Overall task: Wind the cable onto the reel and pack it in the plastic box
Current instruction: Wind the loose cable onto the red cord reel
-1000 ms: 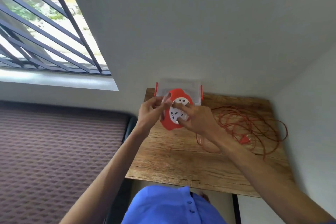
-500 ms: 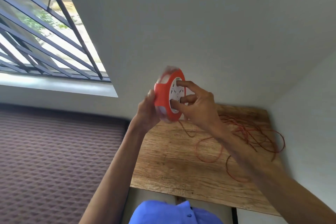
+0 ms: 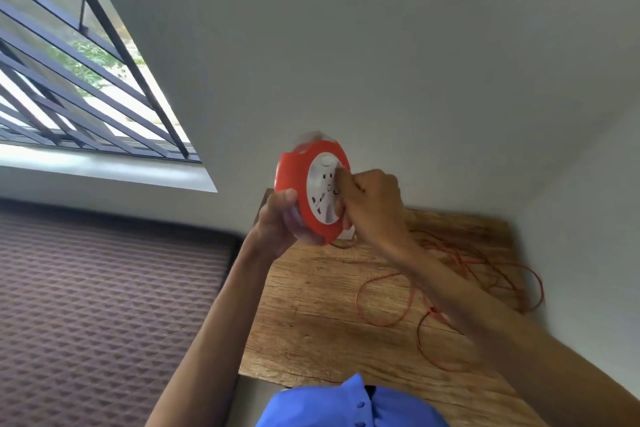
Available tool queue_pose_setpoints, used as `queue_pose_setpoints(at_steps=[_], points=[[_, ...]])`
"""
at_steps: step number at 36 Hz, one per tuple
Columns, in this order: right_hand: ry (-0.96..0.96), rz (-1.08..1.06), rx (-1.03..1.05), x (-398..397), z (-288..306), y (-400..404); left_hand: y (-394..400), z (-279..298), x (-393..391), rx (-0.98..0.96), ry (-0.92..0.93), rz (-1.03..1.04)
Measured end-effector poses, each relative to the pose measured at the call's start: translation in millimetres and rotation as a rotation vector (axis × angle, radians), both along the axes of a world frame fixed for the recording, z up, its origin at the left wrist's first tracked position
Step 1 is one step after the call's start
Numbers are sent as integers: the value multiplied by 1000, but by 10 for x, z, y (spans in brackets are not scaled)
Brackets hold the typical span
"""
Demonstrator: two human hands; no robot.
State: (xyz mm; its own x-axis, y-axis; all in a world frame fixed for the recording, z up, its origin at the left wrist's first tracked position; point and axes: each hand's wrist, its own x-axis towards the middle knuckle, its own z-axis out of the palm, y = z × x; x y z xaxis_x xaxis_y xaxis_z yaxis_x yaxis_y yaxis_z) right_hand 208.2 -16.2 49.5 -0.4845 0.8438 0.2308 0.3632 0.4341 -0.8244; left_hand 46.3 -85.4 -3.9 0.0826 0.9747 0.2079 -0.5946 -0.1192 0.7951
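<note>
An orange cable reel (image 3: 294,184) with a white socket face is held upright in the air above the far end of the wooden table (image 3: 311,322). My left hand (image 3: 278,218) grips its lower left rim from behind. My right hand (image 3: 370,201) is closed against the white face, fingers pressed on it. The thin orange cable (image 3: 388,302) lies in loose loops on the right half of the table, partly hidden by my right forearm. Only a small white corner of the plastic box (image 3: 348,235) shows below the reel; the rest is hidden behind reel and hands.
White walls stand close behind and to the right of the table. A barred window (image 3: 69,80) is at the upper left. A dark patterned mattress (image 3: 104,305) lies left of the table. My blue shirt (image 3: 346,406) fills the bottom edge.
Both hands lifted the reel off the table, in front of the box, and tipped it upright. My right fingers have since curled tighter on the white face; cable loops have spread on the table.
</note>
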Motion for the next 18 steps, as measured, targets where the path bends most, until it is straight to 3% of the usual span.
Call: queue_pose_setpoints(at_steps=[2,4,7,12,14,18], points=[[-33,34,470,97,-26,54,17,-53,-5,-2,-70,36],[-74,223,720,194,-39,116,50,-84,-17,-26,-120,53],[-225,433,733,291,-43,221,73,-156,-34,-58,-156,46],[-238,392,855,276,-16,386,158,-255,7,-101,-130,69],[-145,264,668,203,8,363,197,-234,46,-148,-139,66],[-25,33,-38,55,11,433,297,-179,85,-119,-155,81]])
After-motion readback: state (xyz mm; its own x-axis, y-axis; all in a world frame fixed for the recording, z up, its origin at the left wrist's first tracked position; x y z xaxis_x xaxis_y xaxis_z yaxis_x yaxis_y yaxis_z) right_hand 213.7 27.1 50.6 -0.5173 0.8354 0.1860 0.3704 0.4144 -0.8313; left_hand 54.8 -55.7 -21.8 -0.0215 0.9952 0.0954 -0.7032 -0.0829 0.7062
